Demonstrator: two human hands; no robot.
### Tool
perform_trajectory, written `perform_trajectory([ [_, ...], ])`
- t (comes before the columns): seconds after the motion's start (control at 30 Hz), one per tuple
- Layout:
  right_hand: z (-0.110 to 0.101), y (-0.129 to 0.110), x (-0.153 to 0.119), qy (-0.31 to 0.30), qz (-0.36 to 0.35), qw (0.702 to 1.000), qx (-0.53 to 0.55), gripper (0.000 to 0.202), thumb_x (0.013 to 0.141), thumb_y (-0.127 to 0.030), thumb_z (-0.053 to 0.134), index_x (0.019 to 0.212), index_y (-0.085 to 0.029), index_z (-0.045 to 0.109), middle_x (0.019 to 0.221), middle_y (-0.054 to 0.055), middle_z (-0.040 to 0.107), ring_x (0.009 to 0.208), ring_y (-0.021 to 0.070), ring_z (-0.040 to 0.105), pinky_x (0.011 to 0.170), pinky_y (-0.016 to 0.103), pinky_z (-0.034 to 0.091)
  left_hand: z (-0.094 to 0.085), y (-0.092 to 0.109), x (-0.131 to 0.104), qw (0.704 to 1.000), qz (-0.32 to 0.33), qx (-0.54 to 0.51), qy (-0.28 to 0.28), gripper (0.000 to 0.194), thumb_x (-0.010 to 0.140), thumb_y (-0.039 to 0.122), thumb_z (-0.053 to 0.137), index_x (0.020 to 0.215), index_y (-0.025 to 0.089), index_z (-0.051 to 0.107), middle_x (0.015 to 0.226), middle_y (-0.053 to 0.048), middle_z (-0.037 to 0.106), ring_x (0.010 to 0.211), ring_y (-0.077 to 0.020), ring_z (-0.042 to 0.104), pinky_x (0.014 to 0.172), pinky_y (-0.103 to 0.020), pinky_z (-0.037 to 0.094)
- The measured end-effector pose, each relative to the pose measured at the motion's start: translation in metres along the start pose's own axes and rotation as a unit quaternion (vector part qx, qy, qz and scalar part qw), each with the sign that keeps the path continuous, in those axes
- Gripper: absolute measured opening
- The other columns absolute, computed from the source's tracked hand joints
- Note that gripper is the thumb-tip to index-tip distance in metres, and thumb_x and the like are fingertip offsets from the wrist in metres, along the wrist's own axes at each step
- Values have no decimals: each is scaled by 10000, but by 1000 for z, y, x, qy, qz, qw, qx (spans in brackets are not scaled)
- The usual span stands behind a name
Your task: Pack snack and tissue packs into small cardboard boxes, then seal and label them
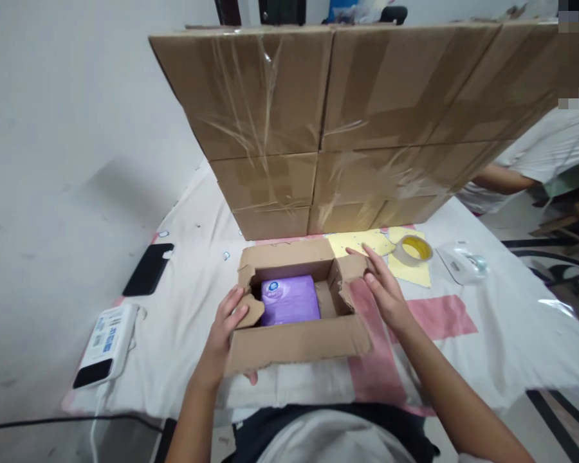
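A small cardboard box [289, 344] lies in front of me with its torn-edged flaps folded outward. Inside it, toward the left, sits a purple plastic-wrapped pack [292, 301]; bare cardboard shows to its right. My left hand [224, 328] grips the box's left end, its fingers on the short left flap and a fingertip showing below the near flap. At the opposite end, my right hand [386, 289] holds the right flap, with its fingers stretched along the outer side and the thumb near the flap's edge.
Behind the box rises a stack of taped cartons [270, 96]. A tape roll [413, 249] rests on yellow paper [361, 243], beside a white device [463, 263]. On the left are a black phone-shaped item [148, 270] and a white power strip [107, 341]. Another person's arm [504, 179] shows at right.
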State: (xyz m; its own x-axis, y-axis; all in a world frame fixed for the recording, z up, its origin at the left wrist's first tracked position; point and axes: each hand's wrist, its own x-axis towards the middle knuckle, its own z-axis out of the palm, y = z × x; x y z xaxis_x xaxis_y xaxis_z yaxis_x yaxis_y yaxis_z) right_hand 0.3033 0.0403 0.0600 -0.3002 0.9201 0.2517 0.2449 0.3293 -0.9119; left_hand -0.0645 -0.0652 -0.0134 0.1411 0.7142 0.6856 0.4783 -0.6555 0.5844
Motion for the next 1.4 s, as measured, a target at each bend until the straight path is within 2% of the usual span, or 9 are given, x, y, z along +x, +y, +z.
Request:
perform_trajectory([
  [0.2,4,-10,-8,-134,-87,987,4,561,1075,-558,344,1549,-276,446,1530,127,561,1534,288,386,1281,570,238,28,32,11,979,-148,-14,138,397,943,513,637,1251,282,733,1420,-112,646,1445,-311,495,1233,-516,353],
  [0.33,3,-11,-6,-105,-68,992,15,596,1060,-480,467,1605,-301,302,1565,136,510,1498,283,429,1244,563,301,53,56,23,909,-266,-152,283,481,913,395,667,1382,295,623,1412,-88,643,1400,-300,531,1229,-521,347],
  [0.43,4,-11,0,-78,-35,996,30,657,1005,-434,580,1591,-333,302,1661,118,357,1537,297,348,1210,542,357,61,62,34,876,-299,-200,320,535,861,366,705,1383,299,611,1394,-73,652,1376,-282,545,1214,-490,367],
  [0.77,28,4,19,-123,75,971,193,1175,789,-413,829,1650,-369,31,1727,119,168,1559,330,301,1247,556,300,59,60,41,890,-327,-113,297,619,913,333,681,1508,332,510,1502,-69,586,1445,-281,487,1251,-507,318],
  [0.9,24,6,25,-87,-7,964,252,744,967,-373,538,1624,-384,190,1518,69,540,1418,287,513,1144,540,421,51,59,47,895,-358,-97,247,711,904,254,636,1564,400,414,1634,-19,447,1540,-268,362,1268,-481,297],
  [1.0,11,0,28,-86,-149,981,93,499,994,-293,506,1490,-339,477,1169,42,753,1383,295,520,1169,571,312,39,57,50,924,-339,-39,175,611,928,215,573,1502,411,506,1663,12,398,1546,-269,350,1260,-475,306],
  [1.13,-2,-4,26,-124,-251,955,-94,397,996,-295,531,1392,-289,557,1213,62,744,1336,318,526,1140,587,239,19,63,62,967,-154,204,11,454,965,191,545,1367,378,645,1591,18,504,1498,-266,414,1236,-482,298],
  [1.27,-5,0,21,-121,-246,955,-115,382,1027,-334,486,1399,-268,542,1320,88,683,1358,312,506,1123,557,287,11,74,83,925,5,326,-198,584,939,390,656,1495,265,529,1514,-63,587,1444,-306,493,1206,-474,307],
  [1.4,-4,-4,15,-120,-212,962,-122,429,1047,-361,448,1467,-291,495,1408,83,640,1400,318,467,1120,551,340,18,79,95,891,33,385,-237,700,926,523,667,1527,216,483,1500,-68,597,1404,-308,539,1183,-448,329],
])
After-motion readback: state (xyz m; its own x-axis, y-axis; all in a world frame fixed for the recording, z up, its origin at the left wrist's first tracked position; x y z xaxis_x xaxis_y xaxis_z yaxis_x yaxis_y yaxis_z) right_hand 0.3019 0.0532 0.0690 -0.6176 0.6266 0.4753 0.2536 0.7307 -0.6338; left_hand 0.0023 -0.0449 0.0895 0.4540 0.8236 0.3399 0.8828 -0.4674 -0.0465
